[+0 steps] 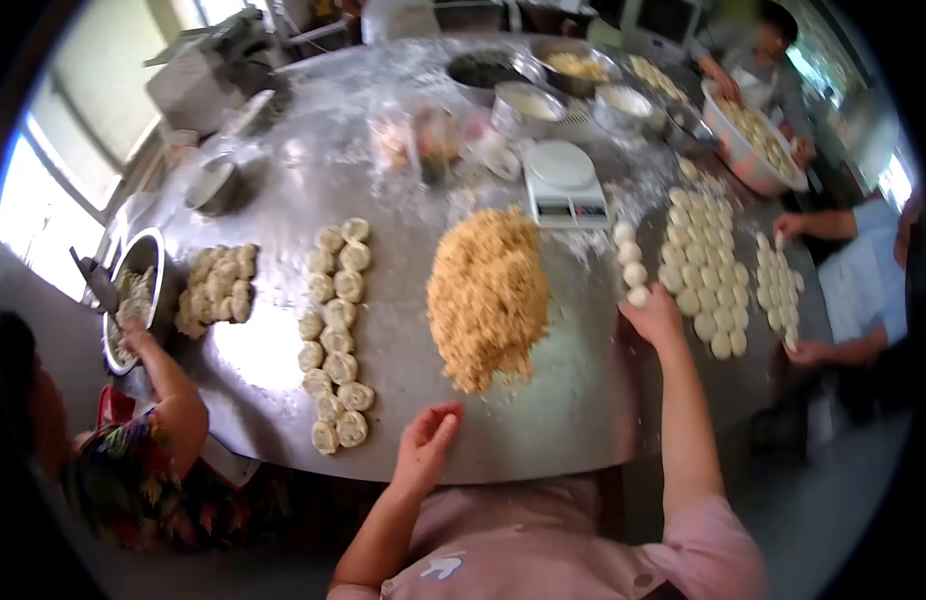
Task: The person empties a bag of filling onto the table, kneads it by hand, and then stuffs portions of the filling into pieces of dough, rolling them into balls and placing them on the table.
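A heaped mound of orange-brown crumbly filling point(488, 295) lies on the metal table in front of me. My left hand point(426, 445) is at the table's near edge, just below the mound, its fingers loosely curled and slightly apart from the thumb, with nothing visible in it. To the right, my right hand point(653, 316) has its thumb and fingers around the lowest ball point(638, 297) of a short column of white dough balls point(629, 254). Left of the mound stand rows of round buns with filling showing on top point(337, 338).
A white scale point(565, 180) stands behind the mound. Flattened dough pieces point(705, 265) lie at right, with a co-worker's hands point(808, 352) beyond. Another co-worker reaches into a metal bowl point(153, 265) at left, beside more buns point(218, 287). At back right, a person handles a large tub point(748, 165).
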Tool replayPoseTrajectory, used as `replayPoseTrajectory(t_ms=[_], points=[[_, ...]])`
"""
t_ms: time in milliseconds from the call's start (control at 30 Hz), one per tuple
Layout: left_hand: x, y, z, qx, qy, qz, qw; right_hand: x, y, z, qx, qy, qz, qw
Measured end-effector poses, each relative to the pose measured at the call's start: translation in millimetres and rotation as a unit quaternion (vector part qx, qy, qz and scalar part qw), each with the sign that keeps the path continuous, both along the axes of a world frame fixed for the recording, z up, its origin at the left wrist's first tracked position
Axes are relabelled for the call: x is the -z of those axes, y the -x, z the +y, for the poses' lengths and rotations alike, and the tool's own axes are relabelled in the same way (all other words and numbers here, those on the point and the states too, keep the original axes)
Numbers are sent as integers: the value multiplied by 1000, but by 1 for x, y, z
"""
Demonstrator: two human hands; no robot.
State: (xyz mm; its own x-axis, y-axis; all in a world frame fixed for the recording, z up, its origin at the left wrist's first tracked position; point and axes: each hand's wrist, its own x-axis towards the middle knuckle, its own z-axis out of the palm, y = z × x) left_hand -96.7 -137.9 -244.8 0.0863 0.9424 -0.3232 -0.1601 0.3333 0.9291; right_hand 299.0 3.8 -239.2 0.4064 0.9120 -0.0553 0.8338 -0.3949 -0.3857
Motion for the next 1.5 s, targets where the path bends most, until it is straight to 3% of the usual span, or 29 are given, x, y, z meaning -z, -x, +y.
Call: replayPoseTrajectory(t_ms=[100, 433, 933, 1133, 1233, 1500], points=[[-12, 1, -1, -21, 51, -27, 998, -3, -1, -1, 23, 48, -6, 999], [-9, -2, -2, 1, 25, 0, 1000, 4, 8, 4, 10, 1, -12, 1000], [-9, -3, -3, 19, 42, -8, 999, -24, 19, 1, 17, 131, -40, 990], [-5, 2, -10, 11, 61, -50, 997, -13, 4, -15, -7, 56, 16, 998], [-2, 9, -15, 2, 64, -63, 996, -4, 7, -25, 36, -23, 66, 997], [-2, 21, -18, 1, 71, -26, 997, 40, 3, -5, 38, -122, 16, 992]])
